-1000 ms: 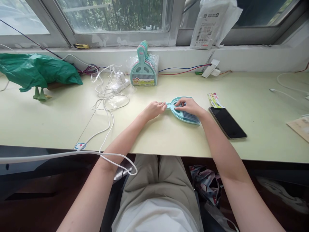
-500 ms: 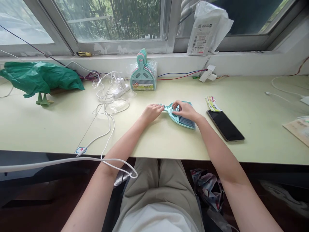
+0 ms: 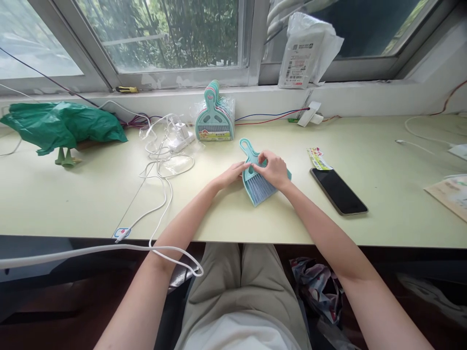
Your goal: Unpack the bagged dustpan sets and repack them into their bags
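Observation:
A turquoise hand brush [image 3: 260, 188] with grey bristles lies nested in a matching dustpan; together they are tilted above the table, handle pointing away from me, bristles toward me. My left hand [image 3: 233, 174] grips the set's left edge, its fingertips partly hidden behind it. From the right, my right hand [image 3: 273, 169] pinches the brush's body near its cut-outs and covers part of the right side. Behind them, a row of similar brush and dustpan sets [image 3: 214, 116] stands upright in clear plastic with a printed label.
To the right lie a black phone [image 3: 339, 191] and a printed card [image 3: 318, 158] at its top end. White cables [image 3: 166, 187] loop across the left, near a power strip [image 3: 181, 138]. A green plastic bag [image 3: 65, 127] sits far left. A wrapped package [image 3: 308, 51] leans against the window.
The brush and dustpan set has turned from handle-left to handle-away, with bristles now facing me. My left hand has shifted from the handle to the set's left edge.

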Demonstrator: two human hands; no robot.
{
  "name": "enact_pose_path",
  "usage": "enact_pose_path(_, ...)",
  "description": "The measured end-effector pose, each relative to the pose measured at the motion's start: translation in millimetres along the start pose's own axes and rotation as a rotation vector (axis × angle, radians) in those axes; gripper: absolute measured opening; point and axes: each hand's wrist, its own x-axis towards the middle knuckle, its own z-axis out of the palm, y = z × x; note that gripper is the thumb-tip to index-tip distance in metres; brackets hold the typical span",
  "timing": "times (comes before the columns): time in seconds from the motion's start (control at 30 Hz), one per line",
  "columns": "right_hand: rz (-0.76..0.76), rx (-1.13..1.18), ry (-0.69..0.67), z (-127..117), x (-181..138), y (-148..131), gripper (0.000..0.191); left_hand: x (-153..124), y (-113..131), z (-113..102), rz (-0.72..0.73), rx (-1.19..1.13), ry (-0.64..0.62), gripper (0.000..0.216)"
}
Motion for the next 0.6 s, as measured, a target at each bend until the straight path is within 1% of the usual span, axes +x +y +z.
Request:
enact_pose_path(0.03, 0.001, -0.01, -0.002, 1, -1, -1, 0.015, -1, 0, 2, -0.024, -0.065, -0.049, 0.045)
enact_pose_path(0.07, -0.009, -0.011, -0.01, 0, -1, -1, 0.015, -2, -1, 3, -0.032, -0.104, -0.061, 0.043)
enact_pose_path(0.13, -0.037, 0.018, -0.025, -3, 1, 0, 0.016, -2, -5, 2, -0.03, -0.12, -0.045, 0.041)
enact_pose_path(0.2, -0.039, 0.056, 0.011, -8, 5, 5, 0.022, 0, -12, -2, -0.026, -0.071, -0.017, 0.04)
enact_pose_path(0.27, 0.026, 0.027, 0.122, -16, 11, 17, 0.027, 2, -18, -10, -0.013, -0.017, 0.042, 0.041)
enact_pose_path(0.33, 0.128, -0.112, 0.243, -23, 16, 37, 0.031, 4, -23, -17, -0.001, -0.021, 0.112, 0.043)
enact_pose_path(0.4, 0.23, -0.267, 0.262, -28, 18, 64, 0.041, 5, -25, -24, -0.011, -0.114, 0.164, 0.046)
enact_pose_path(0.47, 0.349, -0.388, 0.204, -31, 18, 92, 0.053, 3, -24, -28, -0.023, -0.265, 0.211, 0.049)
enact_pose_path(0.5, 0.406, -0.437, 0.148, -31, 17, 104, 0.057, 2, -23, -29, -0.024, -0.343, 0.23, 0.051)
enact_pose_path(0.57, 0.52, -0.487, 0.02, -30, 15, 121, 0.057, 0, -20, -30, -0.026, -0.469, 0.248, 0.053)
enact_pose_path(0.6, 0.54, -0.487, -0.046, -29, 14, 126, 0.053, 0, -20, -31, -0.032, -0.515, 0.241, 0.054)
